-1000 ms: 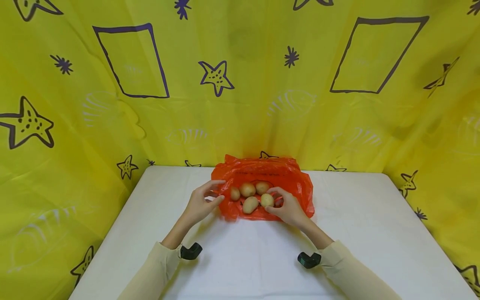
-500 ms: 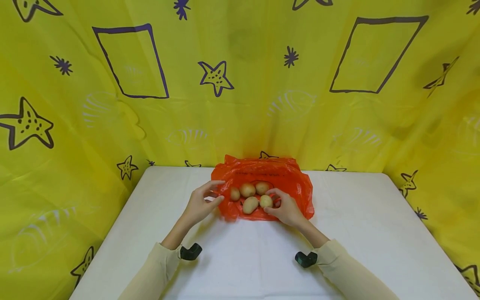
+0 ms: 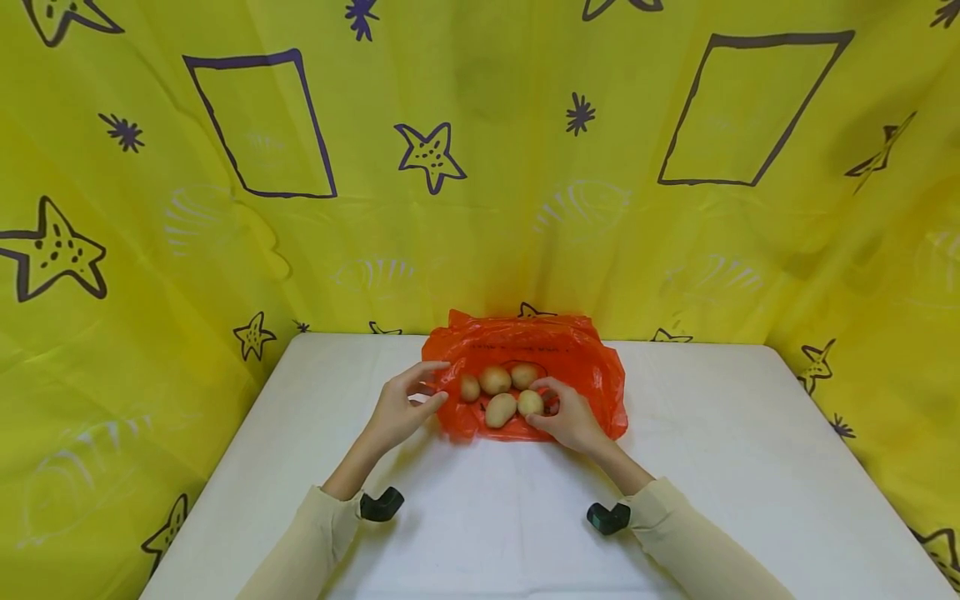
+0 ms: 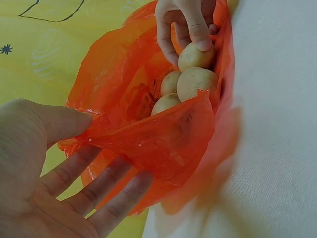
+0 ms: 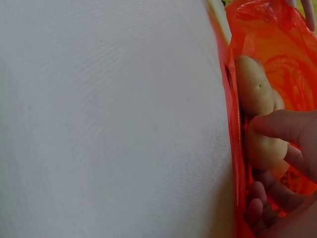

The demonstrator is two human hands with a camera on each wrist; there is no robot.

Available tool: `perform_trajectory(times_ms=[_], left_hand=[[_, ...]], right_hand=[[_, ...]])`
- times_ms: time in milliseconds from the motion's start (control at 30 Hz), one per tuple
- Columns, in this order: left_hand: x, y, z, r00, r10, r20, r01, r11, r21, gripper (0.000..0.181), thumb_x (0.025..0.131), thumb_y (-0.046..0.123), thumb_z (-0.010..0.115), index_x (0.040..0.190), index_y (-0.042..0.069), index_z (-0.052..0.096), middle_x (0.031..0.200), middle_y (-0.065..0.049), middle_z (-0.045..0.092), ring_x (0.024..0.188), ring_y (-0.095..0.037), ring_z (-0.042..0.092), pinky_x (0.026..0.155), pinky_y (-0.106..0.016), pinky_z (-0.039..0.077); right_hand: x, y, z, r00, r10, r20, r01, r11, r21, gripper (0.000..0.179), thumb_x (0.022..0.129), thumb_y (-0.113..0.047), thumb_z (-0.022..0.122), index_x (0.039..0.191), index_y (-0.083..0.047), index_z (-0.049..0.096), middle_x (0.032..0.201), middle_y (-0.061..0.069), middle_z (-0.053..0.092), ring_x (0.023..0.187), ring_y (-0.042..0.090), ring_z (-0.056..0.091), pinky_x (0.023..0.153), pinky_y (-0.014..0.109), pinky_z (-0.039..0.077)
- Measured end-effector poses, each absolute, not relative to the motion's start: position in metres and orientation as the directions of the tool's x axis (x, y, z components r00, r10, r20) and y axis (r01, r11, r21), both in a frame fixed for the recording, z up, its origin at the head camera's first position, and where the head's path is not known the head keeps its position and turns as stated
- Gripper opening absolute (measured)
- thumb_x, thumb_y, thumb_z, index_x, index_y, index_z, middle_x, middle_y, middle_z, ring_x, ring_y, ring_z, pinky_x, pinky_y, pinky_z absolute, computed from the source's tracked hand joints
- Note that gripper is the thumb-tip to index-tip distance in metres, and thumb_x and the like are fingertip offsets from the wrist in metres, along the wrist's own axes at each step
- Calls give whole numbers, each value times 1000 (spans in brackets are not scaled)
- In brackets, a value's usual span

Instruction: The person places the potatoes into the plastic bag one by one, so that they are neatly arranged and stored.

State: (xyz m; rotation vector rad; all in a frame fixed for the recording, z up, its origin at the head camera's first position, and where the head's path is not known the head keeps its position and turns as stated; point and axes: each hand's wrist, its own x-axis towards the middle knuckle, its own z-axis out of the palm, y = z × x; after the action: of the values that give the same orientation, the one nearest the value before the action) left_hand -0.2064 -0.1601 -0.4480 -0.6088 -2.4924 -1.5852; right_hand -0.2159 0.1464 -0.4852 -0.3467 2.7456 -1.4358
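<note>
A red plastic bag (image 3: 600, 367) lies with its mouth spread at the back of the table, several potatoes (image 3: 495, 380) inside it. My left hand (image 3: 401, 408) holds the bag's left edge; in the left wrist view the thumb (image 4: 64, 121) lies on the near side of the film, with fingers behind it. My right hand (image 3: 573, 419) reaches over the bag's right part and pinches a pale round potato (image 3: 530, 403) between thumb and fingers. That potato sits right beside another, longer potato (image 5: 253, 85). The bag's raised edge hides part of the potatoes in the left wrist view.
The white tabletop (image 3: 480, 525) runs from the bag toward my body. A yellow curtain (image 3: 495, 250) with drawn stars and fish hangs close behind the bag and along both sides. Dark wrist-worn devices (image 3: 382, 504) sit at both cuffs.
My right hand and the potato it pinches have shifted slightly left, closer to the long potato. My left hand stays at the bag's edge.
</note>
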Motion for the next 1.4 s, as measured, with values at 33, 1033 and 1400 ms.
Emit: perform_trajectory(times_ms=[33,1033,1400], left_hand=[[-206,-160,-448,-912,266,312,395,370,841,41,95,5,72,134,15,66,115,-11,71,95,-29,70,75,-29,61],[-208,-163,-446,-901,278,334,425,408,808,42,93,3,73,133,15,66,111,-9,72,92,-27,70,72,-27,60],[-210,-163,-445,-858,317,403,513,523,681,49,91,5,76,137,13,62,101,-6,70,88,-23,67,68,-30,60]], right_hand=[[-216,146,-486,-975,-208,80,-185,552,-813,43,84,-10,84,122,-12,64,100,7,64,75,21,54,67,31,47],[-218,145,-484,-966,-241,93,-218,572,-791,46,86,-14,83,127,-10,63,109,9,63,89,24,57,79,35,52],[-216,145,-475,-940,-295,173,-321,587,-743,58,86,-16,84,136,-7,58,114,17,58,95,31,53,79,39,47]])
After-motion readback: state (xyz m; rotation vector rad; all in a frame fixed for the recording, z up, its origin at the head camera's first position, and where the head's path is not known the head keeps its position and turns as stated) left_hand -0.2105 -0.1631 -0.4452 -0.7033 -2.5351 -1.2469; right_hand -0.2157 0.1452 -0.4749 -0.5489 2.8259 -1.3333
